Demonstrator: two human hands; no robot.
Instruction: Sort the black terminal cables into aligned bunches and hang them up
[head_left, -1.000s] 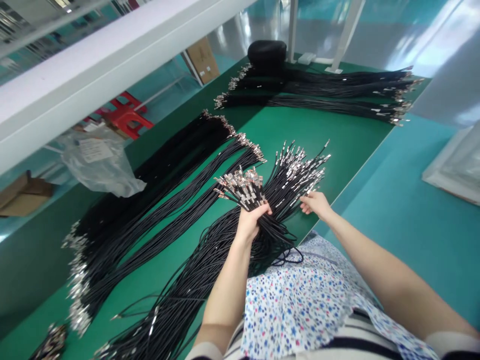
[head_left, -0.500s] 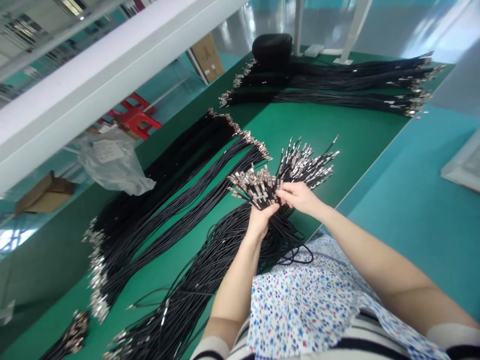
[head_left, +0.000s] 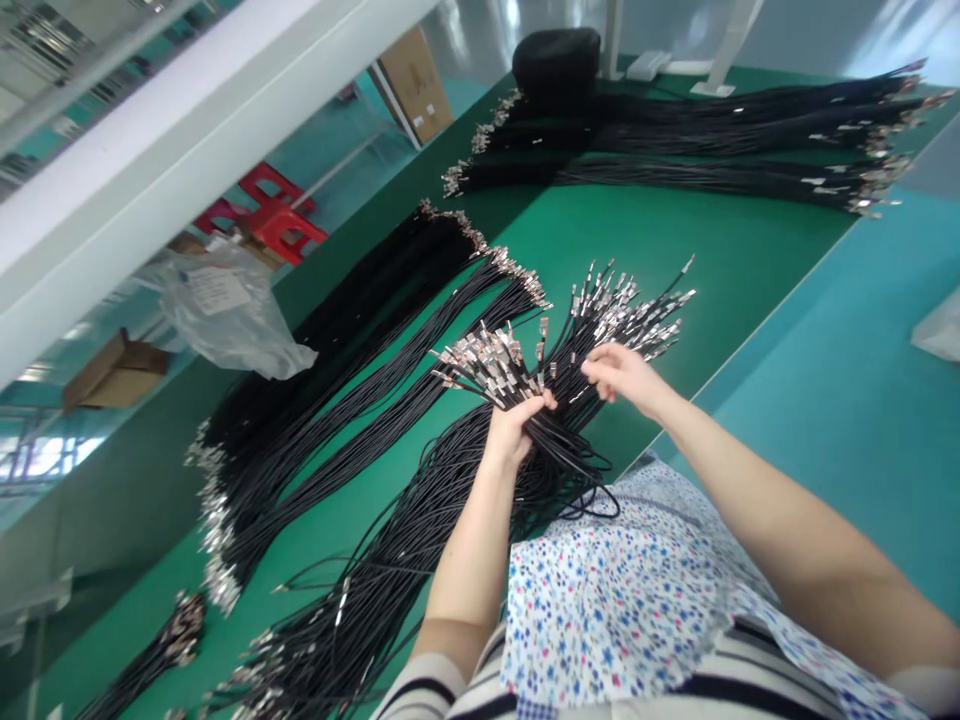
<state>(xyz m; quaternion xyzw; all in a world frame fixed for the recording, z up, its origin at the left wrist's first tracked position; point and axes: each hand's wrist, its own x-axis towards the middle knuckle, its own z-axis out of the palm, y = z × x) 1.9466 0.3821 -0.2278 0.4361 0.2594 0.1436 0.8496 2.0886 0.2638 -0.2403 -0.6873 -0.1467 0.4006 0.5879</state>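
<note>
My left hand [head_left: 514, 428] is wrapped round a bundle of thin black cables [head_left: 562, 450] just below their ends. Silver and copper-coloured metal terminals [head_left: 491, 365] fan out above that fist. My right hand [head_left: 622, 372] is a little to the right, thumb and fingertips drawn together and the other fingers curled. Whether a cable is between those fingertips I cannot make out. Right behind it, a second spray of cable ends with silver terminals [head_left: 626, 315] spreads over the green table. The long cables [head_left: 420, 510] trail away to the lower left.
Rows of black cables [head_left: 360, 360] lie on the green table [head_left: 675, 235] at left, with more cable bundles [head_left: 712, 130] at the far end. A clear plastic bag [head_left: 232, 310] hangs at the left edge. A white beam [head_left: 187, 130] crosses the upper left. Red stools [head_left: 281, 215] stand beyond.
My right hand has drawn away to the right from the terminals above my left hand. The left hand keeps its grip on the bundle. The whole view has shifted slightly.
</note>
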